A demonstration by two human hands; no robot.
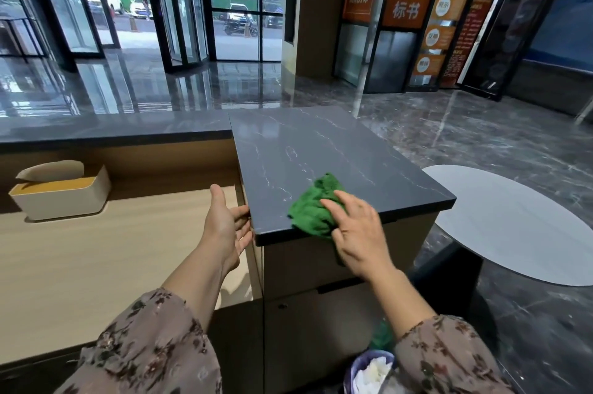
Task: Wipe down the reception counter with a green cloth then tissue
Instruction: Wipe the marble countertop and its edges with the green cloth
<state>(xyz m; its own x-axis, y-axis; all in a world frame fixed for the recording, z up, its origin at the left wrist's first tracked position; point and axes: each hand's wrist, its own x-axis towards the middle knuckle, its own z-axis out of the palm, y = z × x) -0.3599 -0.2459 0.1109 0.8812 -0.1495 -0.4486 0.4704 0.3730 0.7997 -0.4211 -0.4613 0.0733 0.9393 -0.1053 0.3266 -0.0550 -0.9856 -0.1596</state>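
The reception counter (pixel 305 149) has a dark grey marble top with white veins. A crumpled green cloth (pixel 313 209) lies on its near edge, partly hanging over the front. My right hand (pixel 359 230) presses on the cloth from the right, fingers spread over it. My left hand (pixel 226 223) is open, palm turned right, its fingertips touching the counter's near left edge. A beige tissue box (pixel 61 198) with a tissue sticking up stands on the lower wooden desk (pixel 112 249) at the far left.
A longer dark counter ledge (pixel 112 129) runs off to the left. A round white table (pixel 519 220) stands to the right of the counter. A bin with white paper (pixel 372 371) sits low by my right sleeve. Glossy floor and glass doors lie beyond.
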